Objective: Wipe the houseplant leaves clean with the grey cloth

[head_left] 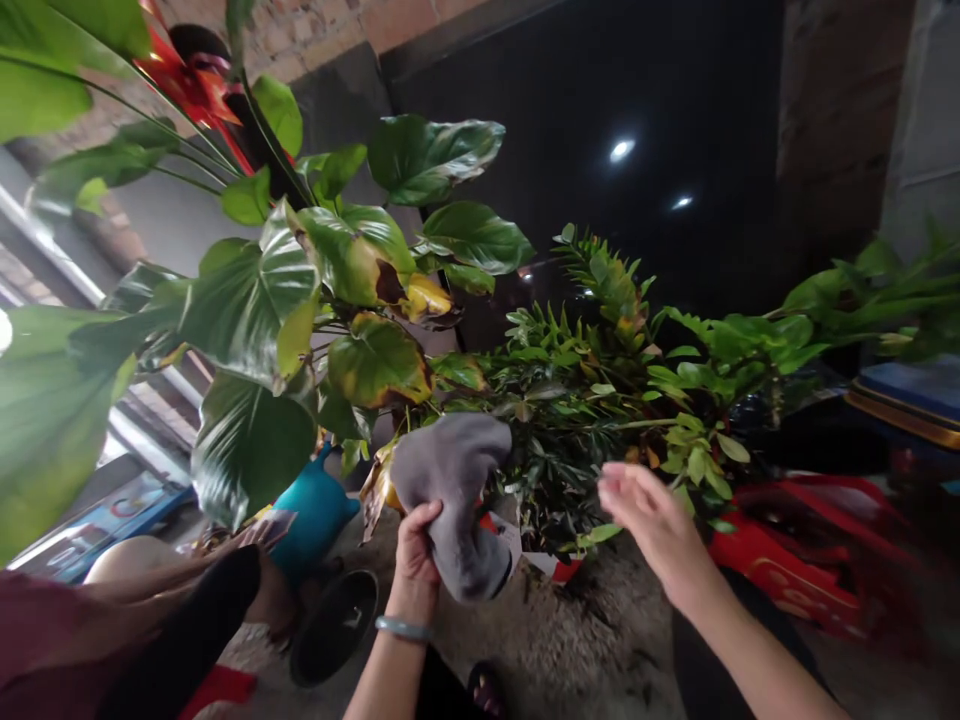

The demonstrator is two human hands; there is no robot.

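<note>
though the red bag right of the grey cloth bears markings, they are too blurred to read. left hand has thumb and fingers clamped on the cloth, held up before the plants. right hand right of the cloth, fingers half curled, loosely apart, near leaves. black bucket lower left of the cloth.

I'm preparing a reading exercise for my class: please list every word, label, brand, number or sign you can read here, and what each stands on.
No text can be read.
Red bag: gold-coloured markings, too blurred to read.
Blue-edged box at far left: surface markings, too blurred to read.
Grey cloth in the left hand: no lettering visible.
</note>
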